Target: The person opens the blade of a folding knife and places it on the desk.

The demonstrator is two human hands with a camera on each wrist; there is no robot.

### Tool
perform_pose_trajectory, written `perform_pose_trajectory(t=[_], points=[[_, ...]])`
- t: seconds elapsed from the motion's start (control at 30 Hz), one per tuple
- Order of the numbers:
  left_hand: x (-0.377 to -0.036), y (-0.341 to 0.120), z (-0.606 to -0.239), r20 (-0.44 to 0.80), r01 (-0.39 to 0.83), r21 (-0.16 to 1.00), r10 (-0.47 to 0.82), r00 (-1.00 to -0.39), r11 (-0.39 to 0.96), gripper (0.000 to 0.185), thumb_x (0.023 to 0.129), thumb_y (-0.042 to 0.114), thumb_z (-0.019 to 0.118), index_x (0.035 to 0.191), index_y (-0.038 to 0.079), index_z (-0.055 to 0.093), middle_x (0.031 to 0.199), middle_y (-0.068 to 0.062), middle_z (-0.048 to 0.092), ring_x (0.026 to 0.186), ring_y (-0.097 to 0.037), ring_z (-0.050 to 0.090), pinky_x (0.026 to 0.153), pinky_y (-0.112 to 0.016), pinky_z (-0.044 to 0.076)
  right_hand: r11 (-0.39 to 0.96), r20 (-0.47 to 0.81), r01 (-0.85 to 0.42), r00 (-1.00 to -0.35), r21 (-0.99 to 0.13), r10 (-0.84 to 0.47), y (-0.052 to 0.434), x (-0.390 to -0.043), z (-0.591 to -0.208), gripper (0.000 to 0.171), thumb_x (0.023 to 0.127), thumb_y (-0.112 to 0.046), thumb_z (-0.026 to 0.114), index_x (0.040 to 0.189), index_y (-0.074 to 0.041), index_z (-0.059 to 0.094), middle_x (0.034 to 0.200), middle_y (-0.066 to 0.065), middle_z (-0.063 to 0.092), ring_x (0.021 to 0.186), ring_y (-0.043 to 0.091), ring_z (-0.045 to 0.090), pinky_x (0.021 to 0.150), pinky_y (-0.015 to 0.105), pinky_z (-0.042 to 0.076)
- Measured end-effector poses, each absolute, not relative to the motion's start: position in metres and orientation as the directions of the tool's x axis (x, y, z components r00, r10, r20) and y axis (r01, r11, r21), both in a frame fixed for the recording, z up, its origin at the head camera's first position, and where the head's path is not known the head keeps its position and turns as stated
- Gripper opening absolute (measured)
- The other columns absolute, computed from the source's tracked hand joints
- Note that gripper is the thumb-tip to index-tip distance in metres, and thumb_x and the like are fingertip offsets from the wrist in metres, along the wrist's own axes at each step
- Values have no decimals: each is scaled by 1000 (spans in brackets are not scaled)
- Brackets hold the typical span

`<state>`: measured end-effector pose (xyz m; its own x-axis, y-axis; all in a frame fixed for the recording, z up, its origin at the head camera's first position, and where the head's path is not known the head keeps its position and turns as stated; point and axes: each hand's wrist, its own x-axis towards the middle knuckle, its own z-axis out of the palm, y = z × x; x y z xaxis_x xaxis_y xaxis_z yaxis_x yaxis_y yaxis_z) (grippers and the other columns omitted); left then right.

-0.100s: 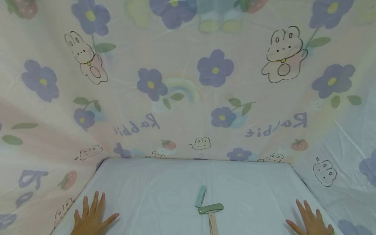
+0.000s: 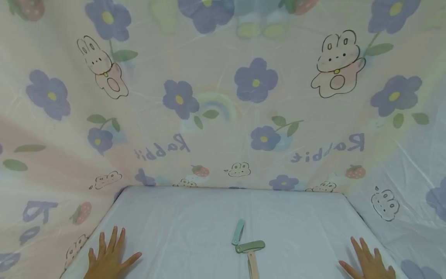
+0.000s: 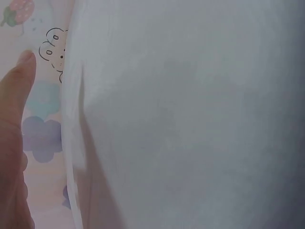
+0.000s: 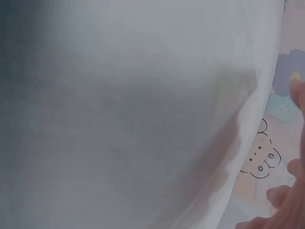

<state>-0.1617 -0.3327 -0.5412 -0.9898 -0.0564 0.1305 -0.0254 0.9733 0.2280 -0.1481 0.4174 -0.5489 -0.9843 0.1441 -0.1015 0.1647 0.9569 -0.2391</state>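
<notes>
Three slim items that look like small folding knives lie in a crooked row at the middle front of the white surface (image 2: pixel 181 224). The farthest is light blue (image 2: pixel 238 232), the middle one green (image 2: pixel 251 246), and the nearest pinkish beige (image 2: pixel 252 263), cut off by the frame's bottom edge. To their left, my left hand (image 2: pixel 108 257) is spread flat near the surface's left edge. My right hand (image 2: pixel 371 261) has its fingers spread near the right edge, well apart from the items. Neither hand holds anything. Each wrist view shows only part of its hand.
Printed fabric (image 2: pixel 216 124) with flowers, rabbits and strawberries hangs at the back and along both sides of the white surface. In the left wrist view, a fold and shadow (image 3: pixel 93 157) run along the white sheet's edge.
</notes>
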Motion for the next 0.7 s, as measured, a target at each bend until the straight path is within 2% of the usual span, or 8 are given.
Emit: perform_pose_trajectory(t=[0.27,0.47,0.6,0.7], points=[[-159,-331,-538,140,9,257,-28,-990,966,102,82,68,48,145,-3,12,150,-24,-9,127,-46,-28,86,-72,-21,964,-128,152,-984,-218,126,411,-141,-539,103,83,-73,38,144,0,1,140,38,12,113,69,8,79,83,9],[-161,-328,-532,145,55,274,15,-989,960,99,83,66,49,146,-2,14,150,-25,-7,128,-47,-25,87,-75,-16,969,-125,91,-990,-231,63,412,-136,-539,96,88,-68,37,144,2,2,136,39,20,114,66,17,80,82,15],[-163,-322,-529,171,109,275,63,-983,955,94,85,63,50,146,-1,16,151,-25,-2,131,-50,-15,89,-77,-9,965,-82,26,-997,-261,5,408,-130,-540,88,92,-57,42,140,11,12,131,43,26,112,64,28,81,75,29],[-164,-313,-527,126,143,324,107,-986,935,90,88,59,49,145,-3,16,150,-27,2,132,-52,-7,91,-77,0,954,-41,-35,-998,-298,-49,401,-126,-536,78,92,-43,53,132,17,25,126,43,35,109,58,40,82,65,39]])
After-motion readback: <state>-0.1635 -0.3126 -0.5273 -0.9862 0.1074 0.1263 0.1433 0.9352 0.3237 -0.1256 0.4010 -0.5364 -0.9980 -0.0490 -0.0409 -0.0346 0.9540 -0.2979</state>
